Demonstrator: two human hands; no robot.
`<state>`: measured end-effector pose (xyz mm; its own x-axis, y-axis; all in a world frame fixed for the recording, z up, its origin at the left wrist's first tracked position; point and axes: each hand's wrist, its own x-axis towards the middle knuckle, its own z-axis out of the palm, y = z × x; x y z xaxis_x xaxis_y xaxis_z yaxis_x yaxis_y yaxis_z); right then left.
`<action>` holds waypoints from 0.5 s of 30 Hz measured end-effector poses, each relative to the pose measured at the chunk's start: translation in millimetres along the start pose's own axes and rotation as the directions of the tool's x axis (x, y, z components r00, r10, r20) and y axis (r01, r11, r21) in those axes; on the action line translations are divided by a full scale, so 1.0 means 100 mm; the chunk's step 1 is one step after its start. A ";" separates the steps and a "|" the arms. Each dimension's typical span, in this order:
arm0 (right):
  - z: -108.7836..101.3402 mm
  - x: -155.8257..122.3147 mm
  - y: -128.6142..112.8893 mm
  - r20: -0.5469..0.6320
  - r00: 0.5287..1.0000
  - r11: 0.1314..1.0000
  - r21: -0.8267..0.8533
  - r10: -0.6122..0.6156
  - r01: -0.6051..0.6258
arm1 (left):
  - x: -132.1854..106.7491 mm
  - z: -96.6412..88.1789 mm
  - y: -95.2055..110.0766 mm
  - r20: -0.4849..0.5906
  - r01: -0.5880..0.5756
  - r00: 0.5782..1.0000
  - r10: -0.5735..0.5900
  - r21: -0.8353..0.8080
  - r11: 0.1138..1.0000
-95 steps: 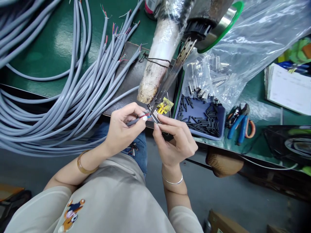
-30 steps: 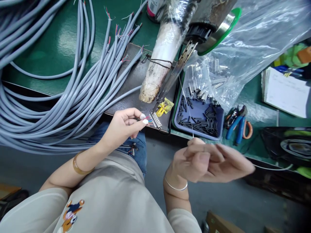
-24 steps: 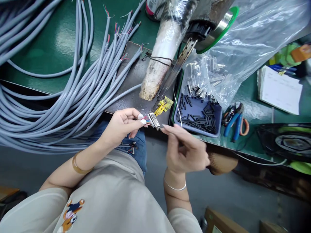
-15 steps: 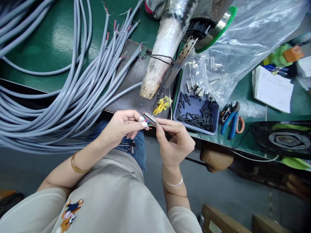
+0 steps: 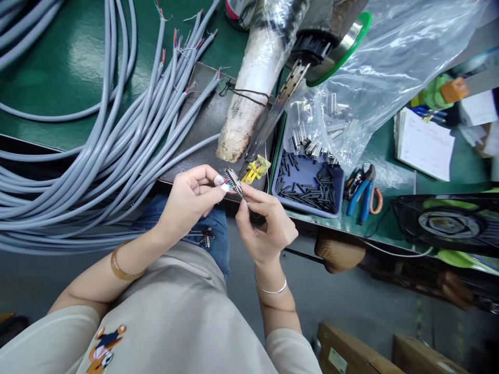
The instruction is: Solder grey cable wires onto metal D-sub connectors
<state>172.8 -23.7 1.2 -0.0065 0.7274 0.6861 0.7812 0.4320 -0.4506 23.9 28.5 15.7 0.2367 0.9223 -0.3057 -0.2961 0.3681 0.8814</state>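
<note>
My left hand (image 5: 191,200) pinches the stripped, coloured wire ends of a grey cable at the bench's front edge. A small metal pin connector (image 5: 233,180) sits on those wires, right at my fingertips. My right hand (image 5: 265,226) is closed with thumb and forefinger pinching at the connector's lower end, and a thin silvery wire (image 5: 266,163) rises from it. Just behind the connector lies a yellow clip (image 5: 253,170) below a slanting metal arm (image 5: 273,117).
A thick bundle of grey cables (image 5: 97,150) covers the bench's left side. A blue tray (image 5: 310,182) of black tube pieces stands to the right under a clear plastic bag (image 5: 374,78). Blue-handled cutters (image 5: 360,189) and white papers (image 5: 423,143) lie farther right.
My right hand swung out to the right pulling a thin wire, then came back to the connector. The view has drifted a little to the right.
</note>
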 end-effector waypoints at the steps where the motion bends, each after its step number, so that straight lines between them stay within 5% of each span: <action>1: 0.00 0.01 0.01 0.002 1.000 1.000 0.003 -0.003 0.003 | 0.01 0.01 0.00 -0.007 0.000 1.000 0.000 0.010 1.000; 15: -0.01 0.07 0.08 0.021 0.996 0.996 -0.017 -0.089 0.090 | 0.05 0.01 0.03 -0.028 -0.021 0.999 0.024 0.105 0.994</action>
<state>179.6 -15.9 3.2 -0.0894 0.6972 0.7112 0.7880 0.4863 -0.3776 25.4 34.4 17.5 0.2037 0.9337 -0.2944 -0.2019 0.3343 0.9206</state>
